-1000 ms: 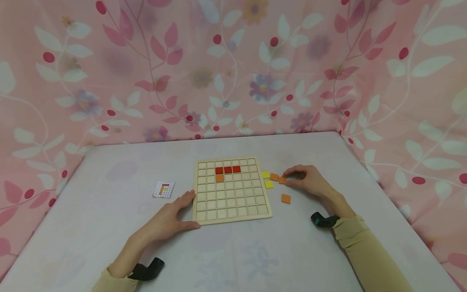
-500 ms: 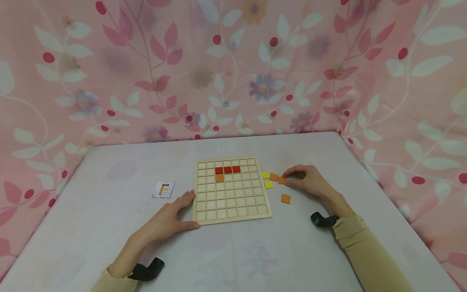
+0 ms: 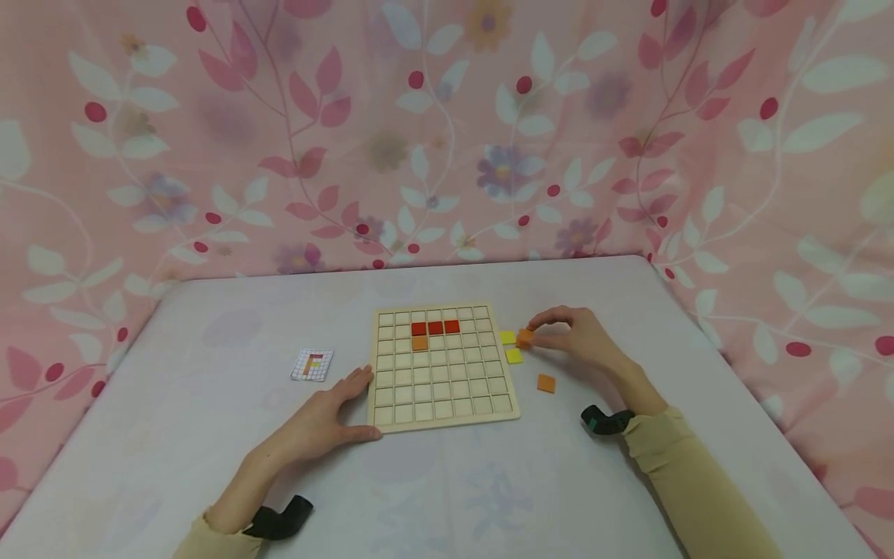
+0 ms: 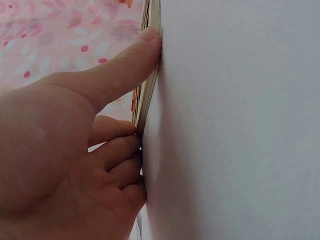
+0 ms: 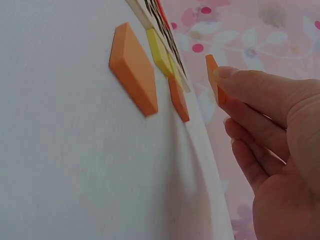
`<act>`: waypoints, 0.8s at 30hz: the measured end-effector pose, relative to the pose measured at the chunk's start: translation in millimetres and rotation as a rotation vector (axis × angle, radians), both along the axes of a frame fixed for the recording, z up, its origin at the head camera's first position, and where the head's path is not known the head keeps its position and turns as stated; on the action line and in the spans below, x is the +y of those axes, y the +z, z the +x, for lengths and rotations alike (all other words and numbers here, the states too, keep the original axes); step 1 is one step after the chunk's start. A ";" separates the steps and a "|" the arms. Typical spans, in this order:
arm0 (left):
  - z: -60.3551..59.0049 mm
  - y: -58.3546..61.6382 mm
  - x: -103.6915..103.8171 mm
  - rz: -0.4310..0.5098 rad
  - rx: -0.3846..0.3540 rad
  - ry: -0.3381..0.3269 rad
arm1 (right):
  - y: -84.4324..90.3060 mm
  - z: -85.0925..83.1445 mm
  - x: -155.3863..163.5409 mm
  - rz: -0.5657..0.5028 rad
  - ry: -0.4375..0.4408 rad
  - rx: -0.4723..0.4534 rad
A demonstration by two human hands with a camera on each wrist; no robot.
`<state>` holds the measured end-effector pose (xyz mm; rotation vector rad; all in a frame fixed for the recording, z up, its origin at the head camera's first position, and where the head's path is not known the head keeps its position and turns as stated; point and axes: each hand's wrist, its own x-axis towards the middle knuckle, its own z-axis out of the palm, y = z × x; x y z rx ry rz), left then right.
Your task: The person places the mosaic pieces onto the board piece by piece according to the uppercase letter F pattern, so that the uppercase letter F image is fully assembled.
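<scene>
My right hand (image 3: pixel 590 341) pinches an orange square tile (image 5: pixel 212 77) between thumb and fingers. In the right wrist view that tile is up off the table, above another orange tile (image 5: pixel 178 97). My left hand (image 3: pixel 317 423) rests at the near left corner of a wooden grid board (image 3: pixel 454 388), thumb on the front edge and fingers along the left edge. Red tiles (image 3: pixel 436 328) lie in a row on the board, with an orange tile (image 3: pixel 419 343) below the leftmost. Yellow tiles (image 3: pixel 514 355) lie by the board's right edge.
A small card (image 3: pixel 312 365) with a coloured grid pattern lies left of the board. One more orange tile (image 3: pixel 546 383) lies on the white-covered table (image 3: pixel 447 497), nearer than the right hand. A pink floral cloth (image 3: pixel 447 140) hangs behind and at the sides.
My right hand has lifted the orange tile from the table and moved it a little left, toward the board. The left hand has stayed at the board's corner.
</scene>
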<state>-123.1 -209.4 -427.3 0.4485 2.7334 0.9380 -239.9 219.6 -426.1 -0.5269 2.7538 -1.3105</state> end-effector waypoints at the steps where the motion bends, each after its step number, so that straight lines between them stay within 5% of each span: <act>1: 0.1 0.2 0.1 0.000 0.000 -0.003 | 1.3 -0.4 -3.8 -0.010 0.002 -0.001; 24: -0.1 -1.4 -0.7 0.004 -0.007 0.000 | 23.9 -5.7 -110.3 -0.144 0.111 0.008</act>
